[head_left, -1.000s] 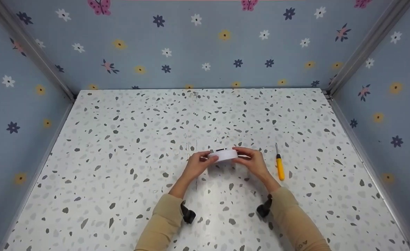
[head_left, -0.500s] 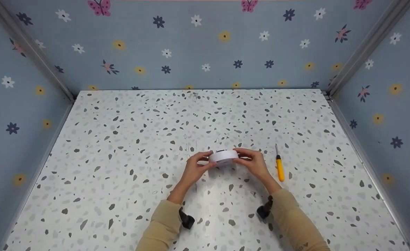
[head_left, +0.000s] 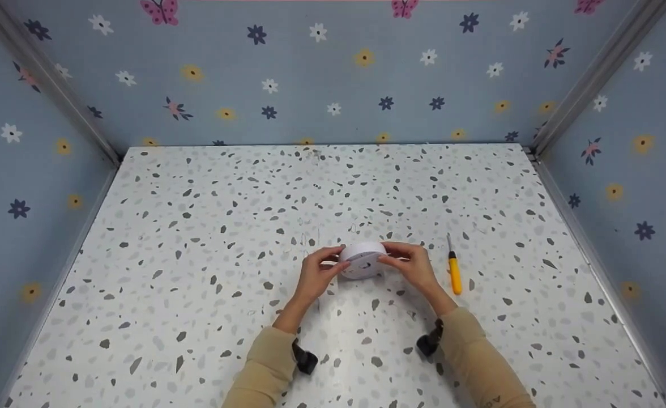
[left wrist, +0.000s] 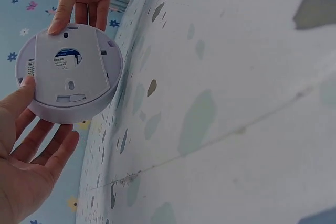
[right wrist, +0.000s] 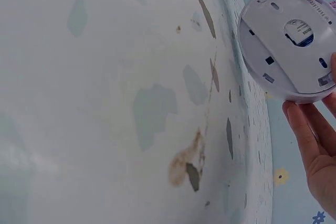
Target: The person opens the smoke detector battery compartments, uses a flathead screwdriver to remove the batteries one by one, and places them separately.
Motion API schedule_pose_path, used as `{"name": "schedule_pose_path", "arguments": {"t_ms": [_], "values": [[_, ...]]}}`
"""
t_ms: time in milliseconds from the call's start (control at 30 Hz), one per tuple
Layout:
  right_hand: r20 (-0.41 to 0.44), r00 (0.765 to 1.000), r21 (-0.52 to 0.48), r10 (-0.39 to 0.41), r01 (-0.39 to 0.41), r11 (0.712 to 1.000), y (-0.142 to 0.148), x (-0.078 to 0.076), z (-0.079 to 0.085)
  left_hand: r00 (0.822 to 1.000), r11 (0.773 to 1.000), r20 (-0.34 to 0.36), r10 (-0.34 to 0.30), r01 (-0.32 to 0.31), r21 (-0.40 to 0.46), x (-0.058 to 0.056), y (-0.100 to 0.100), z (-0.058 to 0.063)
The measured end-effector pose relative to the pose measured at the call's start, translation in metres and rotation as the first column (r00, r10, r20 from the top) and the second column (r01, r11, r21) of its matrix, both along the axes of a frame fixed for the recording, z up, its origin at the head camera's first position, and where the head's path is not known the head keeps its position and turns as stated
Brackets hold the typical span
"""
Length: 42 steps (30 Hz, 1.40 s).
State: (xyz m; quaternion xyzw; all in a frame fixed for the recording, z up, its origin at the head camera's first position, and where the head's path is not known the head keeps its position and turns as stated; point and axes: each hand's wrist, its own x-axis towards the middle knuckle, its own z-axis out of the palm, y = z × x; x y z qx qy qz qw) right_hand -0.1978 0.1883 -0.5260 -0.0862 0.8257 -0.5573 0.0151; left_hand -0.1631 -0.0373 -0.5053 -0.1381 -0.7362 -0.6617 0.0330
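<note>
Both hands hold a round white smoke detector just above the table. The left hand grips its left rim, thumb on the near face and fingers behind. On the opposite rim, the right hand pinches it the same way. In the left wrist view the detector's back shows a flat mounting plate with slots and a round central hole. Through that hole, the right wrist view shows a blue-and-white label. The front of the detector faces away and is hidden.
A screwdriver with a yellow handle lies to the right of the right hand, its shaft pointing away. The speckled white table is bounded by blue flowered panels at the back and both sides.
The smoke detector has tilted in the hands, so its slotted back now turns up toward the head camera instead of just its side edge. The screwdriver has not moved.
</note>
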Motion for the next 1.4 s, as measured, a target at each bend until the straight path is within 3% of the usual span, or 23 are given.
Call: {"name": "schedule_pose_path", "arguments": {"t_ms": [200, 400, 700, 867, 1100, 1167, 1400], "values": [[0.007, 1.0, -0.027, 0.0, 0.0, 1.0, -0.005, 0.008, 0.016, 1.0, 1.0, 0.0, 0.028, -0.028, 0.003, -0.001, 0.002, 0.001], [0.02, 1.0, -0.054, -0.015, 0.016, 0.998, -0.01, 0.013, 0.025, 0.996, 0.998, 0.066, 0.062, -0.061, -0.02, -0.003, 0.004, 0.003], [0.132, 0.988, -0.052, -0.078, 0.085, 0.995, -0.006, 0.001, -0.004, 0.983, 0.991, 0.144, 0.114, -0.103, -0.085, -0.006, 0.008, 0.005], [0.181, 0.977, -0.001, -0.111, 0.113, 0.994, -0.007, -0.002, -0.006, 0.979, 0.989, 0.161, 0.126, -0.111, -0.098, -0.017, 0.008, -0.017], [0.267, 0.953, 0.086, -0.14, 0.121, 0.989, -0.01, -0.006, -0.008, 0.97, 0.988, 0.206, 0.133, -0.111, -0.111, -0.023, 0.008, -0.026], [0.28, 0.949, 0.103, -0.143, 0.118, 0.988, -0.01, -0.006, -0.008, 0.964, 0.986, 0.228, 0.14, -0.114, -0.126, -0.03, 0.008, -0.038], [0.312, 0.938, 0.123, -0.153, 0.119, 0.985, -0.013, -0.008, -0.008, 0.954, 0.981, 0.258, 0.154, -0.117, -0.153, -0.034, 0.008, -0.039]]}}
